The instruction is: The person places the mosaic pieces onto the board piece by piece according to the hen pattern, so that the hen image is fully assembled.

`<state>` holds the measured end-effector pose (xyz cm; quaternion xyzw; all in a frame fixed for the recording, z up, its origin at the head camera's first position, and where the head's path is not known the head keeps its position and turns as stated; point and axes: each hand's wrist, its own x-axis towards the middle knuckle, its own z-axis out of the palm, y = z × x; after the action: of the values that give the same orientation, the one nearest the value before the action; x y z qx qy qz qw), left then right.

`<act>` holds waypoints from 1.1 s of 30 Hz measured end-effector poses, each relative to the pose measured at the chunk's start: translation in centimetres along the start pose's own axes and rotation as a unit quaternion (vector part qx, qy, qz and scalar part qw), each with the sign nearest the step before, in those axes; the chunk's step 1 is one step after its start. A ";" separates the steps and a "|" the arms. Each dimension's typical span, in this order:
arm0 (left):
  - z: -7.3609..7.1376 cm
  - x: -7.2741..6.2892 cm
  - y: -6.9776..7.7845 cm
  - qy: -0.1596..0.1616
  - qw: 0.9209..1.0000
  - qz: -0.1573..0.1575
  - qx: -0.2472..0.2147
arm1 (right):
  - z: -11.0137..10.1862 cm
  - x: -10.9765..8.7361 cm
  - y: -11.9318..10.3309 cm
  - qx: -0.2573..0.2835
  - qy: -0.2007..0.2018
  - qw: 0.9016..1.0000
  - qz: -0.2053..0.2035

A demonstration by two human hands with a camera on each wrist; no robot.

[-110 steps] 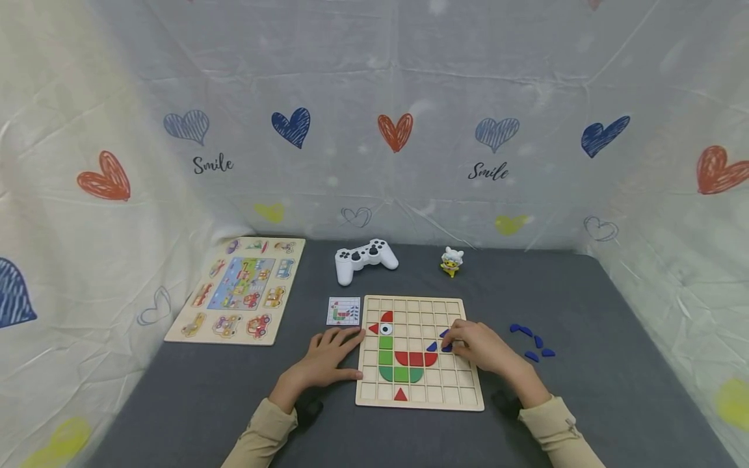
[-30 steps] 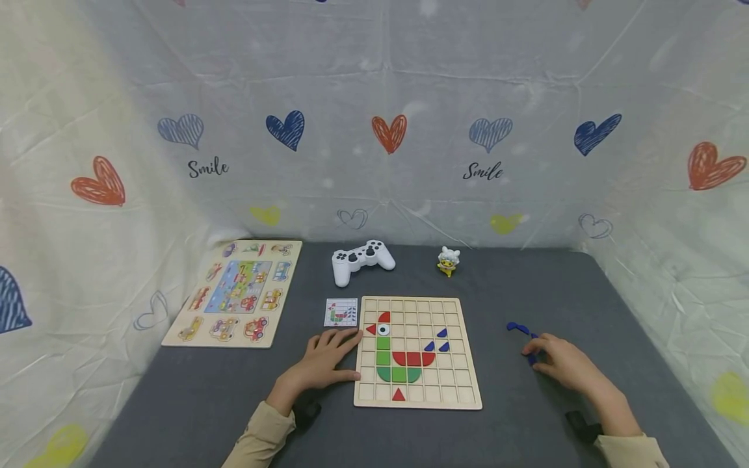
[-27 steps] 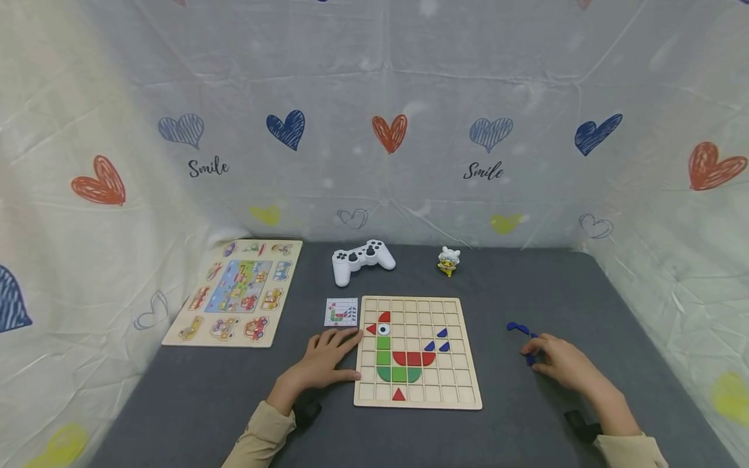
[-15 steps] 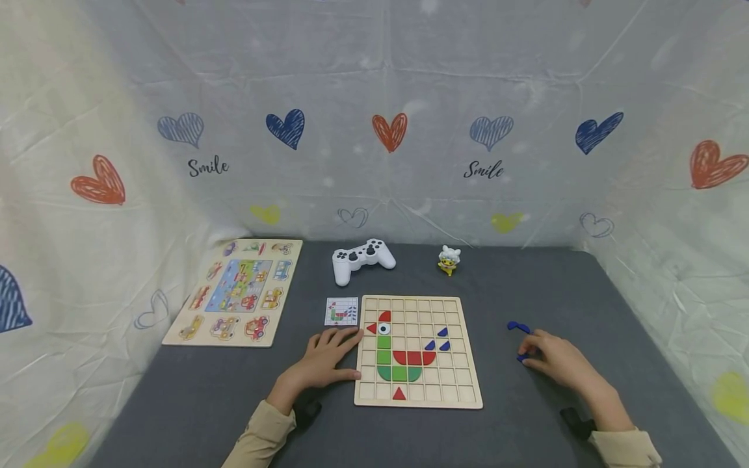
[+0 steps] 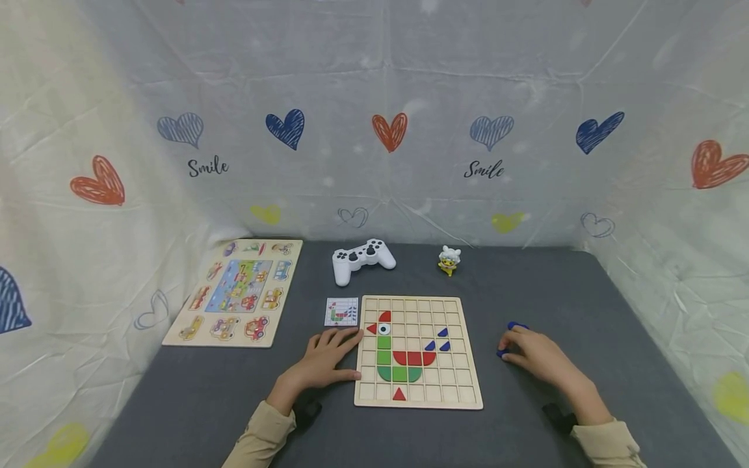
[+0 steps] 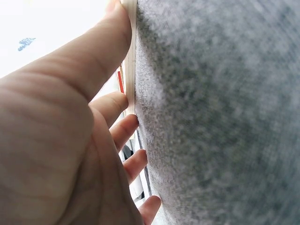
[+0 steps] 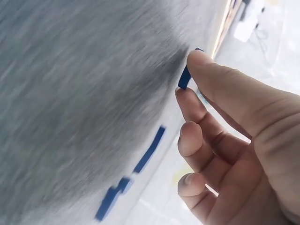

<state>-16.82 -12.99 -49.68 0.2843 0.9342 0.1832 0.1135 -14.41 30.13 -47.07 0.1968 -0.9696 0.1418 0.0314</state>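
Observation:
My left hand (image 5: pixel 320 361) lies beside the wooden grid board (image 5: pixel 462 393), thumb and fingertips against its left edge; the left wrist view shows the board's side (image 6: pixel 131 56) close to the thumb. Red, green and white-eyed pieces form a bird-like figure on the board, with three blue pieces (image 5: pixel 443 332) to their right. Right of the board, my right hand (image 5: pixel 541 357) pinches a small blue puzzle piece (image 7: pixel 184 77) between thumb and index finger, low over the cloth. More blue pieces (image 7: pixel 150 150) lie on the cloth behind that hand, partly hidden by it in the head view.
A small pattern card (image 5: pixel 342 312) lies at the board's upper left. Behind stand a white game controller (image 5: pixel 364 259) and a small figurine (image 5: pixel 449 260). A vehicle picture puzzle (image 5: pixel 201 325) is at far left. A printed curtain (image 5: pixel 433 195) encloses the dark table (image 5: pixel 409 442).
My right hand has left the board, where three blue pieces now lie, gone to the loose pieces and taken one, and is moving left with it. My left hand has stayed put.

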 end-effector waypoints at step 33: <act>0.0 0.0 0.1 0.005 1.000 0.007 -0.003 | 1.5 3.4 -6.0 0.051 -0.022 0.996 -0.069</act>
<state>-16.78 -12.93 -49.64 0.2899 0.9321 0.1880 0.1082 -15.18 23.13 -46.55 0.2675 -0.9458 0.1842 0.0098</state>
